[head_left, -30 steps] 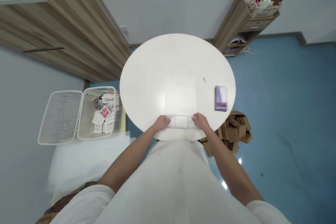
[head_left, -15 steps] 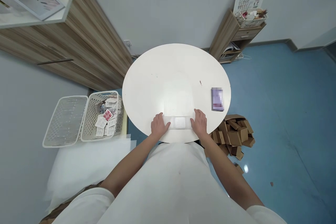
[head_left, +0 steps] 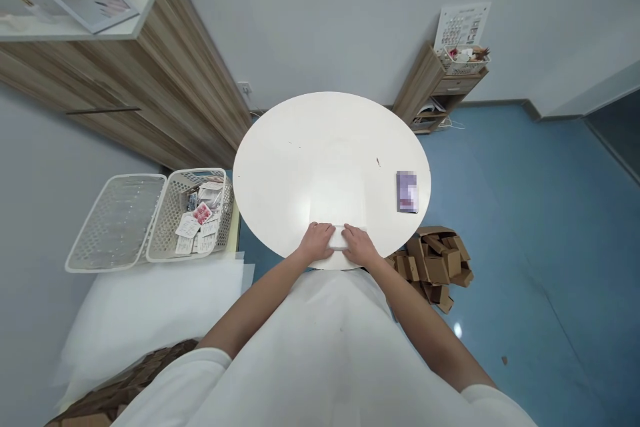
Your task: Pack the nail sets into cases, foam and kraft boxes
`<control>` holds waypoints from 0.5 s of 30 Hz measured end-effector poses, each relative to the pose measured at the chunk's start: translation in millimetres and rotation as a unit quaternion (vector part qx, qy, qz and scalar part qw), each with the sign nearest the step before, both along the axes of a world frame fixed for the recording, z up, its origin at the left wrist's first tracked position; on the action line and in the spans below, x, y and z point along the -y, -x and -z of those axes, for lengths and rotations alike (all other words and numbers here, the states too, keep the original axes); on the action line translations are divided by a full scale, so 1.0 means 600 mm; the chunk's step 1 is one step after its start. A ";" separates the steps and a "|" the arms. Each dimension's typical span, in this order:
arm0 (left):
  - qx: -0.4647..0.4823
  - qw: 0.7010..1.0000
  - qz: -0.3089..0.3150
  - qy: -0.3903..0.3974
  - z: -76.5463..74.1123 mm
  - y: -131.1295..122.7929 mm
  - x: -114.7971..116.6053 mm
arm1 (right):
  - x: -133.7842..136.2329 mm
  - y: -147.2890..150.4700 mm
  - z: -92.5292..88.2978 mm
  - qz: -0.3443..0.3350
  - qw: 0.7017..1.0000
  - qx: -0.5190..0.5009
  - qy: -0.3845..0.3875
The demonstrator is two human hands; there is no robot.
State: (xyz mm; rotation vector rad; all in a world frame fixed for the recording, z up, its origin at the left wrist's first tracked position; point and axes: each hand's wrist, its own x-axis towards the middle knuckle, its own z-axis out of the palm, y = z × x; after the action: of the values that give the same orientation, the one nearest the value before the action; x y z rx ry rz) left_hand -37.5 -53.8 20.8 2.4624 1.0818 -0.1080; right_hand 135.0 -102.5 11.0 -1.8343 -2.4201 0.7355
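Note:
Near the front edge of the round white table (head_left: 280,167) lies a small white packet (head_left: 339,238) on a thin translucent sheet. My left hand (head_left: 317,241) holds its left end, fingers bent over it. At the other end, my right hand (head_left: 358,245) grips it the same way, and the hands are a short gap apart. A purple box (head_left: 407,192) lies on the table's right side, touched by neither hand.
White basket (head_left: 165,233) of packets, lid open, left of the table; white sheets (head_left: 165,300) below it. Cardboard boxes (head_left: 437,267) lie on the floor at right. Wooden cabinet (head_left: 190,73) back left, small shelf unit (head_left: 420,87) back right.
Both hands have moved inward along the white packet, toward each other, and now cover its ends. The view has shifted slightly.

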 end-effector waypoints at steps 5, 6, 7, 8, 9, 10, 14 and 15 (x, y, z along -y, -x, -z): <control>0.026 0.998 -0.019 0.049 -0.007 0.012 0.006 | -0.002 -0.010 -0.017 -0.002 0.996 -0.051 0.070; 0.031 0.997 -0.028 0.062 -0.008 0.013 0.004 | -0.005 -0.013 -0.022 -0.002 0.995 -0.059 0.080; 0.037 0.996 -0.038 0.075 -0.009 0.014 0.001 | -0.010 -0.016 -0.026 -0.002 0.994 -0.067 0.086; 0.044 0.994 -0.048 0.087 -0.011 0.015 -0.002 | -0.015 -0.019 -0.030 -0.001 0.993 -0.073 0.088; 0.053 0.992 -0.056 0.099 -0.012 0.017 -0.007 | -0.021 -0.022 -0.034 0.002 0.993 -0.078 0.088; 0.065 0.989 -0.065 0.114 -0.013 0.020 -0.012 | -0.028 -0.025 -0.038 0.007 0.993 -0.082 0.088; 0.133 0.962 -0.139 0.194 -0.011 0.039 -0.032 | -0.055 -0.038 -0.048 0.046 0.982 -0.134 0.129; 0.147 0.952 -0.159 0.218 -0.009 0.045 -0.036 | -0.062 -0.041 -0.048 0.060 0.975 -0.156 0.148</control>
State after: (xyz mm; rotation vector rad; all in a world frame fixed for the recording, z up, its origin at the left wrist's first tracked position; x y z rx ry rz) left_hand -64.3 -32.2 26.5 1.8209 1.1604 0.1066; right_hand 159.6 -65.6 39.9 -1.7696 -2.0733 1.3213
